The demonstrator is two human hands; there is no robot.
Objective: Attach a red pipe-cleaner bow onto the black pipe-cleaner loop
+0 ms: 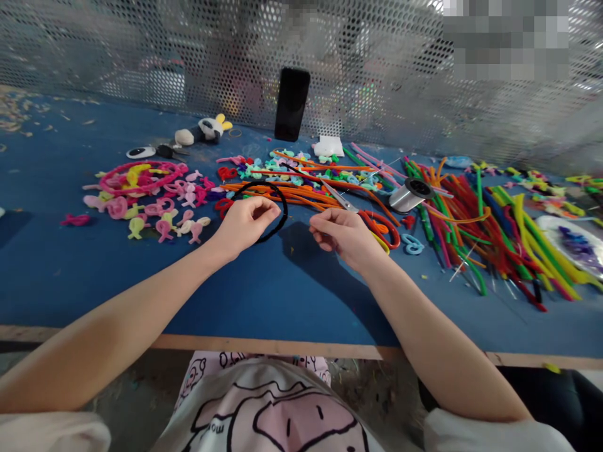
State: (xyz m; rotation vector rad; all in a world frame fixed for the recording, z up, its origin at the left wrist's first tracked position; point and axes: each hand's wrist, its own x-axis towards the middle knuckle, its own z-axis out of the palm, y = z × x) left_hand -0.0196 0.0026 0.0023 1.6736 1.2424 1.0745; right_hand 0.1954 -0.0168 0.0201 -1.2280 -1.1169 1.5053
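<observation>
My left hand (245,223) pinches a black fuzzy ring (284,206), which looks like a pipe-cleaner hoop and curves up behind the fingers. A short gap to the right, my right hand (342,235) has its thumb and fingertips pressed together. Whatever it may hold is too fine to make out. Scissors (340,196) with orange handles lie just beyond the right hand. A spool of silvery wire or thread (409,196) rests to their right. Behind both hands, orange pipe cleaners (301,196) are spread in a bunch.
Pink and yellow twisted pieces (162,207) are heaped at left around a pink ring (106,182). Many coloured pipe cleaners (485,220) cover the right side, beside a plate (558,226). A phone (292,103) leans against the perforated metal panel (226,56). A panda toy (207,129) lies back left.
</observation>
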